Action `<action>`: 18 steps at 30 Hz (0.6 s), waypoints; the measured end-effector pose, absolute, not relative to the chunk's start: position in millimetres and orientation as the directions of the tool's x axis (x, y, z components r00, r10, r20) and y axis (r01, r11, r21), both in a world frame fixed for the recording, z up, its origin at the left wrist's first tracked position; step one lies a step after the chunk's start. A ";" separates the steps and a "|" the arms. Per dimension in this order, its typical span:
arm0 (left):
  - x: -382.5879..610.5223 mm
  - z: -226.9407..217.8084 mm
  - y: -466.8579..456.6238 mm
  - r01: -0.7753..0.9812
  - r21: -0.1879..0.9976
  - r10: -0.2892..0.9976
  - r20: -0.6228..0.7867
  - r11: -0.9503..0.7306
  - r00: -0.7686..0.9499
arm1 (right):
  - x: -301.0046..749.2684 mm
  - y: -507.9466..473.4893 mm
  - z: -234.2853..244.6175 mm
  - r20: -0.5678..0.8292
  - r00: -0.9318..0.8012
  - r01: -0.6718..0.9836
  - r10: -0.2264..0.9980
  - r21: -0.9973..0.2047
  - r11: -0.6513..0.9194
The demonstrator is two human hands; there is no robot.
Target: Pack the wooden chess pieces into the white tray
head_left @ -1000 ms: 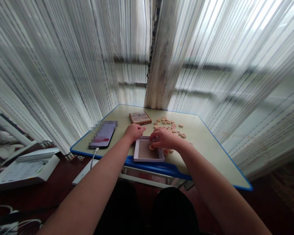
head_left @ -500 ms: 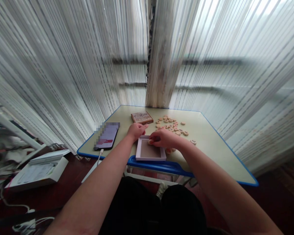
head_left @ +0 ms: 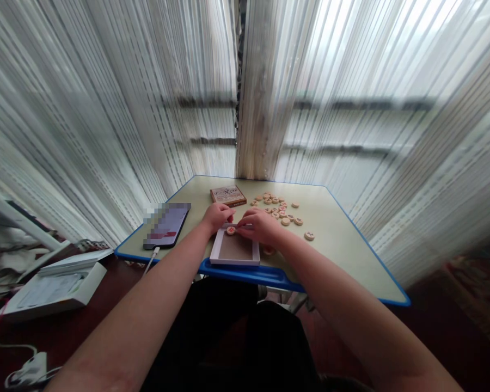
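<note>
A shallow white box tray with a brown floor lies at the table's near edge. One round wooden game piece sits in its far left corner. My left hand rests with curled fingers on the tray's far left rim. My right hand hovers over the tray's far rim, its fingertips pinched right beside that piece. Several more round wooden pieces lie scattered on the table beyond my right hand. A single piece lies apart at the right.
A dark phone with a cable lies on the left of the pale, blue-edged table. A small printed brown box lid lies at the back. Striped curtains ring the table. A white box lies on the floor left.
My right hand carried a wooden piece from the tray's right side to its far left corner. The view has shifted slightly. My left hand stays at the tray's rim.
</note>
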State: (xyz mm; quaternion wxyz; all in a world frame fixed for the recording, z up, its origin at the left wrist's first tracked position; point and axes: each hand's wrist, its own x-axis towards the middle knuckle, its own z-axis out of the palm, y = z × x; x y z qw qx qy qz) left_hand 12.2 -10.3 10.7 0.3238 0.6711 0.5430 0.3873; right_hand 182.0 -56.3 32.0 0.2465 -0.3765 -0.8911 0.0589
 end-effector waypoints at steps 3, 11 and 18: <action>12.1 9.8 -10.2 0.465 0.862 0.979 0.169 -0.201 0.109 | 178.7 -63.3 33.4 0.392 -0.613 0.653 0.686 -0.237 0.719; 14.2 14.2 -15.5 0.524 0.826 0.978 0.165 -0.206 0.126 | 167.8 -66.4 33.3 0.314 -0.591 0.731 0.743 -0.183 0.658; 13.8 15.1 -15.9 0.584 0.793 0.984 0.160 -0.175 0.077 | 168.6 -64.4 31.9 0.322 -0.666 0.638 0.673 -0.221 0.738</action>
